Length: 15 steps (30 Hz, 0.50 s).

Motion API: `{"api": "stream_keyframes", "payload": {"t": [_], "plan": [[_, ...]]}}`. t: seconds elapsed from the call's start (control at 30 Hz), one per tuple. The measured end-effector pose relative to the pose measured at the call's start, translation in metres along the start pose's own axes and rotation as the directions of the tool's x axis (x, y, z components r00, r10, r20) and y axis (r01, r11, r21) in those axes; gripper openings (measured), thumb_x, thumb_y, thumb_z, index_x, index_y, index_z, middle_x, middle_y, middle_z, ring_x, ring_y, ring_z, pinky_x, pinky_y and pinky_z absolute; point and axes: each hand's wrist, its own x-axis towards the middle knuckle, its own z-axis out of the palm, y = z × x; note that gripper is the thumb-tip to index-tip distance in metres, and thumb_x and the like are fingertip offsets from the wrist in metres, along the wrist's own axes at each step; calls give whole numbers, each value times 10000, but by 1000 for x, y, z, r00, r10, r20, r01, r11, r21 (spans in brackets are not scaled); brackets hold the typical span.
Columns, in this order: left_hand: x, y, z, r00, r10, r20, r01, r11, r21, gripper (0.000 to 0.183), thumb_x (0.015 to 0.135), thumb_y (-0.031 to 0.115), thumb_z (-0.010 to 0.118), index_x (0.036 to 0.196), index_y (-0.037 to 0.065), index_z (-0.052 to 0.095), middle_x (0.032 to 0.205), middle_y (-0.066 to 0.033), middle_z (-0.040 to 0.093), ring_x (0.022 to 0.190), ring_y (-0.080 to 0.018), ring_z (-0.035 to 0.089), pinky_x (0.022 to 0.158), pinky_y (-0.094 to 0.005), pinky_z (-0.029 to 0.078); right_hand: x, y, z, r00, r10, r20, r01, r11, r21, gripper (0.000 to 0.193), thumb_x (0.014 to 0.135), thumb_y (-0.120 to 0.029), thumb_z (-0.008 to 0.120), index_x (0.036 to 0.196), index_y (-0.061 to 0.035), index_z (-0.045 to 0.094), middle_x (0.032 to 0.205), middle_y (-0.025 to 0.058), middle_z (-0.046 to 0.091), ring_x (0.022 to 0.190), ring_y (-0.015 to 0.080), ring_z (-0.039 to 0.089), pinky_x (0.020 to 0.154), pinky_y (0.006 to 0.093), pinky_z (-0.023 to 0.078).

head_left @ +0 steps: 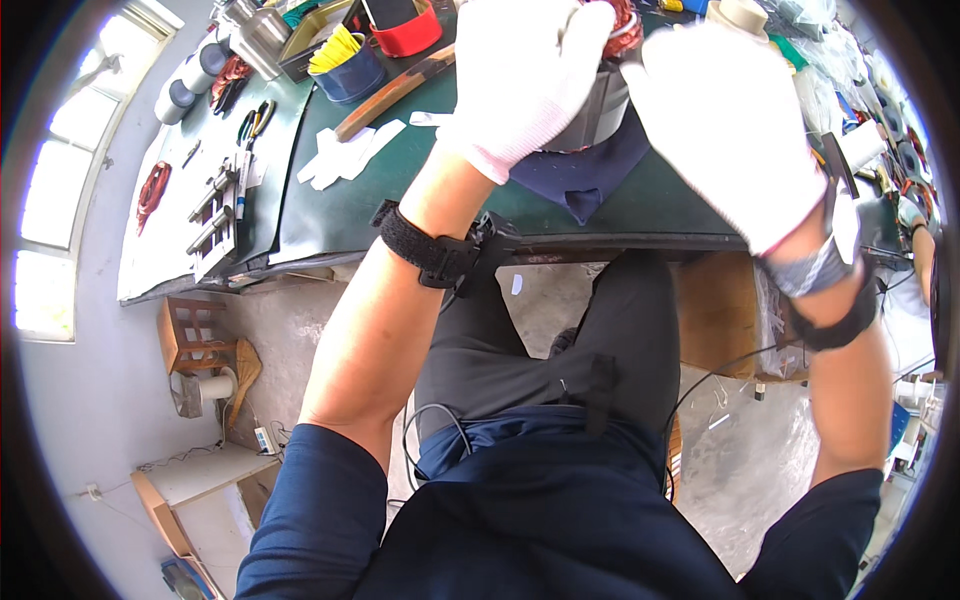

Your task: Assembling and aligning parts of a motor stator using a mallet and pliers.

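Observation:
Between my two white-gloved hands stands a grey metal cylinder (608,105) with reddish-brown copper windings (628,35) at its top, like a motor stator. It rests on a dark blue cloth (582,185) on the bench. My left hand (525,80) is closed at the windings' left side, its thumb alongside them; the fingers run to the upper edge, and what they hold is hidden. To the right of the cylinder, my right hand (735,130) is smeared by motion and overexposed, its fingers hard to make out.
The green bench top (400,200) holds white strips (345,155), a wooden stick (395,92), a blue tub of yellow pieces (345,70), a red round container (410,30) and pliers (257,120). A cable (720,365) runs from my right wrist. Another person's arm (920,250) shows far right.

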Motion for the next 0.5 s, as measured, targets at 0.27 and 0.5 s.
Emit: {"api": "stream_keyframes", "payload": {"t": [0.27,0.5], "plan": [[-6,-25,-18,937,-235,257,293,931,-219,309,1034,279,684,926,-8,717,764,-43,607,730,-128,544,701,-300,459,60,35,-9,964,-26,263,-71,934,351,207,838,-215,676,829,-18,743,827,194,732,788,372,737,745,458,591],[-3,-22,-25,939,-203,278,275,929,-248,348,1030,313,686,907,-12,716,695,-54,591,672,-182,546,679,-341,470,-29,26,-6,990,113,82,-130,962,242,248,973,-313,704,865,-90,688,803,94,677,824,279,707,706,413,572]]}}
